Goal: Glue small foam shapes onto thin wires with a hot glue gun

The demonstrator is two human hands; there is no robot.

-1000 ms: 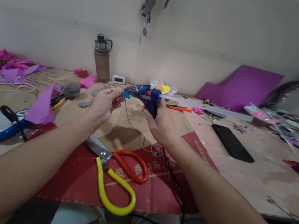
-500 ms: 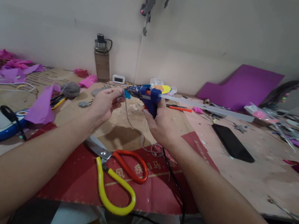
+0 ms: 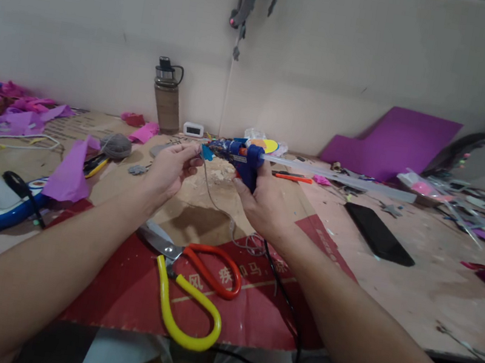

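My right hand (image 3: 261, 200) is wrapped round the handle of a blue hot glue gun (image 3: 241, 157), whose nozzle points left and whose clear glue stick (image 3: 318, 171) juts out to the right. My left hand (image 3: 169, 169) pinches a small blue piece (image 3: 206, 152) right at the nozzle tip. A thin wire (image 3: 216, 202) hangs from that piece down to the table. The gun's black cord (image 3: 283, 298) runs along my right forearm toward the table's front edge.
Scissors (image 3: 189, 283) with an orange and a yellow handle lie on red printed paper (image 3: 124, 291) near me. A black phone (image 3: 376, 233) lies to the right. A water bottle (image 3: 166, 99), a small white clock (image 3: 193, 129), purple foam sheet (image 3: 391, 143) and pink paper scraps (image 3: 70, 169) surround the work area.
Both hands hold nearly still at the nozzle; the view shifted slightly downward.
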